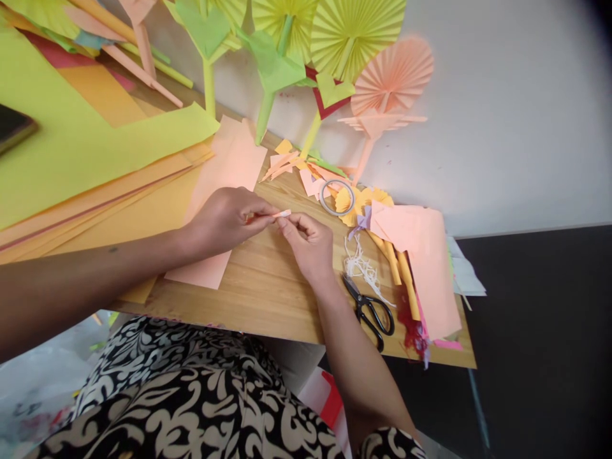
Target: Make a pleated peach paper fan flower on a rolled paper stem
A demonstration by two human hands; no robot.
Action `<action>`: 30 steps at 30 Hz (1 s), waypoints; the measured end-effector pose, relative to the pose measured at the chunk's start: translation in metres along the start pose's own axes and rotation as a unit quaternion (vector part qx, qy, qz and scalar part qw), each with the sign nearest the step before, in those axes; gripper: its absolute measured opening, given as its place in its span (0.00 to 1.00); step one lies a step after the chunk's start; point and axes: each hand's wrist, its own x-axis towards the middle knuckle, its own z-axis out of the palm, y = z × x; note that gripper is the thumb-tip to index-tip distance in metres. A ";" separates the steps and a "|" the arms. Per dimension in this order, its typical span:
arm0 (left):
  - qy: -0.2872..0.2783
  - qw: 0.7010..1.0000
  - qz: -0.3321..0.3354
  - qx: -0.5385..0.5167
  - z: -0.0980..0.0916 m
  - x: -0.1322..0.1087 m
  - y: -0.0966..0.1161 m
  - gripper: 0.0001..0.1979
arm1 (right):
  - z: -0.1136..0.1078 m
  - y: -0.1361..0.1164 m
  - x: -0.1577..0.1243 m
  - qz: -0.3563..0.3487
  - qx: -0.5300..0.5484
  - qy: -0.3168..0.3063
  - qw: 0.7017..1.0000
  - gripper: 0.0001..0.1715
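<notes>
My left hand (224,220) and my right hand (308,242) meet above a wooden table (268,293). Both pinch a thin rolled strip of peach paper (282,214) between their fingertips, the left from the left end, the right from the right end. A peach paper sheet (229,172) lies flat under the left hand. Black-handled scissors (370,312) rest on the table just right of my right wrist, beside a tuft of white paper shreds (363,268).
Large yellow-green and orange paper sheets (86,159) are stacked at the left. Pleated paper fans (354,32) on stems lean against the white wall. A tape roll (337,196), paper scraps and rolled yellow sticks (399,271) lie at the right, near the table's edge.
</notes>
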 end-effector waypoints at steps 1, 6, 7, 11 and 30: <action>0.007 0.999 0.017 0.026 0.000 0.000 -0.001 0.18 | 0.000 0.000 0.000 0.002 0.000 -0.002 1.000 0.14; 0.015 0.989 0.090 0.121 0.002 0.001 -0.003 0.22 | 0.000 0.002 0.001 0.020 0.004 -0.006 1.000 0.15; 0.017 0.986 0.103 0.132 0.002 0.001 -0.003 0.22 | 0.001 0.003 0.000 0.023 0.009 -0.007 1.000 0.16; 0.042 0.976 0.151 0.152 0.004 0.000 -0.002 0.22 | 0.002 0.002 0.000 0.037 0.050 -0.010 0.998 0.15; -0.003 0.991 0.056 0.120 0.007 0.001 -0.001 0.21 | 0.002 0.004 0.002 0.050 0.063 -0.010 0.997 0.16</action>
